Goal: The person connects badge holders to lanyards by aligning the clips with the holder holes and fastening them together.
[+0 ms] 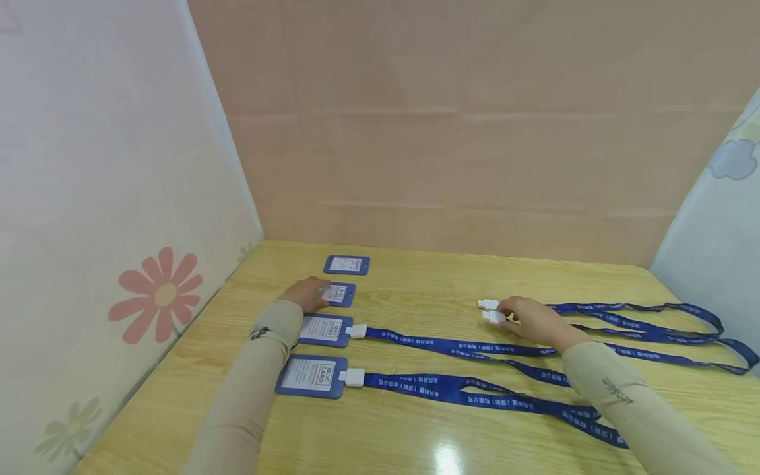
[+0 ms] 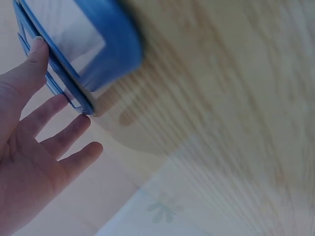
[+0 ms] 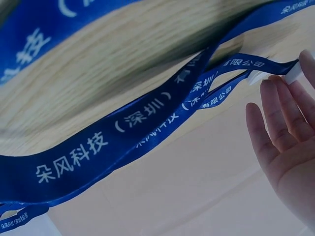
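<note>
In the head view my left hand (image 1: 304, 295) pinches the left end of a blue ID card holder (image 1: 342, 295) on the table. The left wrist view shows the thumb (image 2: 38, 56) along one long edge, with fingers at the opposite edge. Farther back lies another blue card holder (image 1: 348, 265), with no lanyard on it. Over on the right, my right hand (image 1: 534, 320) pinches the white clip (image 1: 495, 317) of a blue lanyard (image 1: 647, 355). A second white clip (image 1: 488, 304) lies just behind it, on another blue lanyard (image 1: 588, 308).
Nearer to me, two card holders (image 1: 323, 330) (image 1: 311, 377) are joined by white clips to blue lanyards (image 1: 415, 342) (image 1: 427, 387) stretching right under my right forearm. A flowered wall covering (image 1: 119, 165) borders the wooden table (image 1: 368, 435) at left; a tan backdrop (image 1: 463, 145) stands behind.
</note>
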{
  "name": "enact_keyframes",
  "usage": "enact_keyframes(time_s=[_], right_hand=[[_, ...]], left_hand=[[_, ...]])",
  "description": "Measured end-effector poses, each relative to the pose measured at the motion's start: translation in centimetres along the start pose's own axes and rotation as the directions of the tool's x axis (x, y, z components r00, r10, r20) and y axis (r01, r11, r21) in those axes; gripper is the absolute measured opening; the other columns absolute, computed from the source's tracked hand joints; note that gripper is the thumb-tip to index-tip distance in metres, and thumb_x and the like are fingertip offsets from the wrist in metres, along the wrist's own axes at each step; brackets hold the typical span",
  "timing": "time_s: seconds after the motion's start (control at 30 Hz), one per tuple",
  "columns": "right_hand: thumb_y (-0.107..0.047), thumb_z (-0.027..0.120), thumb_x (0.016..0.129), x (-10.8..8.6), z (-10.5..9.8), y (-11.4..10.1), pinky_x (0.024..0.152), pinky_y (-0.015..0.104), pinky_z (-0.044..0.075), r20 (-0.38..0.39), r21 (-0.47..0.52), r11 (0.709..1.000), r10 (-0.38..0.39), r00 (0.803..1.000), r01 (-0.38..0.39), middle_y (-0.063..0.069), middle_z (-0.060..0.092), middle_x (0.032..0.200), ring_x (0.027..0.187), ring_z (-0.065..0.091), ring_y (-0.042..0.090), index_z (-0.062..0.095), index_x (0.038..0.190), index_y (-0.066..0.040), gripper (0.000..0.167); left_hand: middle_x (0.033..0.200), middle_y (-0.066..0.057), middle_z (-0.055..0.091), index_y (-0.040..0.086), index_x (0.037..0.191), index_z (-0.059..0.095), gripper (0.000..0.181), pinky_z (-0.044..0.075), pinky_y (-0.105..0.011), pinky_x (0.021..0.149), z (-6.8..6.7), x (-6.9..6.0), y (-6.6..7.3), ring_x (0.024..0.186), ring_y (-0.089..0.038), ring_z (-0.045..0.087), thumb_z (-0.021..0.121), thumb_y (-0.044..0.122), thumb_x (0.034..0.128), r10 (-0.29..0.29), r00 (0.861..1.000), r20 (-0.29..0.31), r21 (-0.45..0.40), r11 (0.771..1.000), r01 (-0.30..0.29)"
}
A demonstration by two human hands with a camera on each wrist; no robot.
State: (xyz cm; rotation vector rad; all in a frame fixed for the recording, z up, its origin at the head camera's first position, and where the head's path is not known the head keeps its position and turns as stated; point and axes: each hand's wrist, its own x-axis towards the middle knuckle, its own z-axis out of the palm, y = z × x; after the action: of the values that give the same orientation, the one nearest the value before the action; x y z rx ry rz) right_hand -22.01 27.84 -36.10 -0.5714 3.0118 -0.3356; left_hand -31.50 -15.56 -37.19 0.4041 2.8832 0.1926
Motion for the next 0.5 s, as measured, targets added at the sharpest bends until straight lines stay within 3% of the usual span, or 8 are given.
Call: enact_keyframes(time_s=[0.23,0.5], right_hand=[[-0.015,0.068,0.084,-0.2,0.0,-0.1,0.075,0.042,0.055,-0.003,0.004,1.0,-0.009,1.0,0.009,0.009,0.068,0.094,0.083,0.063,0.02,0.066,0.099,-0.003,0.02],[-0.016,0.068,0.084,-0.1,0.1,0.0,0.071,0.041,0.055,-0.004,0.008,1.0,-0.015,1.0,0.015,0.007,0.067,0.092,0.079,0.061,0.016,0.067,0.097,-0.004,0.018]], left_hand=[[0.139,-0.018,0.047,0.009,0.138,0.044,0.057,0.036,-0.049,0.109,-0.2,-0.6,0.5,0.128,-0.036,0.046,0.064,0.028,0.0878,0.008,1.0,-0.001,0.009,1.0,-0.008],[0.134,-0.018,0.049,0.007,0.137,0.045,0.061,0.041,-0.048,0.104,-0.2,-1.1,1.2,0.122,-0.036,0.051,0.066,0.03,0.0854,0.002,1.0,-0.005,0.086,0.996,-0.002]])
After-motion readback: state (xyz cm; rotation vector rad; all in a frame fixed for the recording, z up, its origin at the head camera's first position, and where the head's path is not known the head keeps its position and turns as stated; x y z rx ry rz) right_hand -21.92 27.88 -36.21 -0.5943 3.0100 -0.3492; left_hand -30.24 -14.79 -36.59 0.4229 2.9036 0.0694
